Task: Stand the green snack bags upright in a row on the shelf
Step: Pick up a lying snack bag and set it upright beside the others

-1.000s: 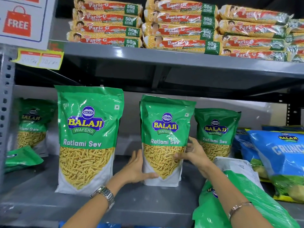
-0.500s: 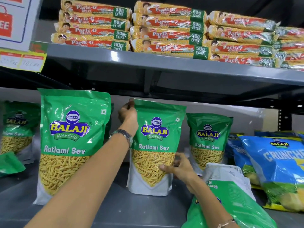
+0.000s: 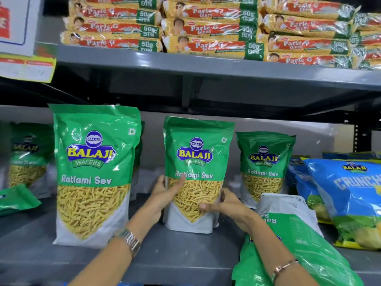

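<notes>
Green Balaji Ratlami Sev bags stand on the grey shelf (image 3: pixel 169 252). The middle bag (image 3: pixel 198 159) is upright and both hands grip its lower half: my left hand (image 3: pixel 165 193) on its left edge, my right hand (image 3: pixel 222 203) on its right edge. A larger-looking bag (image 3: pixel 92 168) stands upright to the left, another upright bag (image 3: pixel 263 166) to the right. One more green bag (image 3: pixel 299 254) lies flat under my right forearm. Further green bags sit at far left, one upright (image 3: pixel 28 153) and one lying down (image 3: pixel 16 199).
Blue Balaji Crunchex bags (image 3: pixel 350 193) lean at the right end of the shelf. The upper shelf (image 3: pixel 206 71) carries stacked Parle-G biscuit packs (image 3: pixel 206 29). A sign and yellow price tag (image 3: pixel 26 67) hang at upper left.
My left hand came down from the middle bag's top corner to its lower left edge. My right hand stayed at the bag's lower right. The view shifted slightly.
</notes>
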Demonstrator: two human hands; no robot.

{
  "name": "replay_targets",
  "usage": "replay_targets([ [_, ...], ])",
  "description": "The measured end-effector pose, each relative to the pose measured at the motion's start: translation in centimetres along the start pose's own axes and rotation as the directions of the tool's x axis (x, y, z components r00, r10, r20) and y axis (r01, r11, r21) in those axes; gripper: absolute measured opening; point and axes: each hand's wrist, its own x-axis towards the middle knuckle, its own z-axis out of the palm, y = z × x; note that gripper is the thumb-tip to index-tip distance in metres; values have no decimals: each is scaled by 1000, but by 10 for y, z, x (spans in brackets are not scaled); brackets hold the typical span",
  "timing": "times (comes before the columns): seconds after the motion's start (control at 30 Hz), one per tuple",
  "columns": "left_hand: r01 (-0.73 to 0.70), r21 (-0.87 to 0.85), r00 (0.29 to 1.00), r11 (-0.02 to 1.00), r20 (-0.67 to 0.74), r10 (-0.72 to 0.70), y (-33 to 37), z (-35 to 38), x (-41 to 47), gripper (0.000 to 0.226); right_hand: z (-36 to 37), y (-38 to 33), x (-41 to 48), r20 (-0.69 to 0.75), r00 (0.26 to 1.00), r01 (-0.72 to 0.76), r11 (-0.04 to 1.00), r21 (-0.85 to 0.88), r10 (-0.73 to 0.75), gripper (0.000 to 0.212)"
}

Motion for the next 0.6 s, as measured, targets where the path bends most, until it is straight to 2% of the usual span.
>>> replay_targets([
  [0.1, -26, 126, 997, 992, 76, 17, -22, -8, -7, 53, 3, 1, -2, -9, 1000, -20, 999, -28, 20, 50],
  [0.23, -76, 227, 996, 971, 62, 64, -26, -14, -16, 67, 5, -5, -10, -40, 998, -56, 994, -91, 52, 75],
  [0.33, -77, 239, 997, 968, 38, 70, -24, -18, -27, 80, 9, -10, -19, -45, 997, -61, 991, -122, 56, 80],
  [0.4, -83, 255, 997, 963, 29, 78, -22, -22, -35, 84, 11, -11, -26, -42, 998, -54, 989, -141, 49, 81],
  [0.53, -108, 272, 994, 956, 27, 104, -20, -30, -52, 113, 16, -14, -42, -20, 999, -28, 989, -148, 26, 76],
  [0.6, -119, 262, 993, 958, 19, 118, -19, -32, -59, 120, 19, -16, -49, -17, 1000, -14, 989, -146, 11, 70],
])
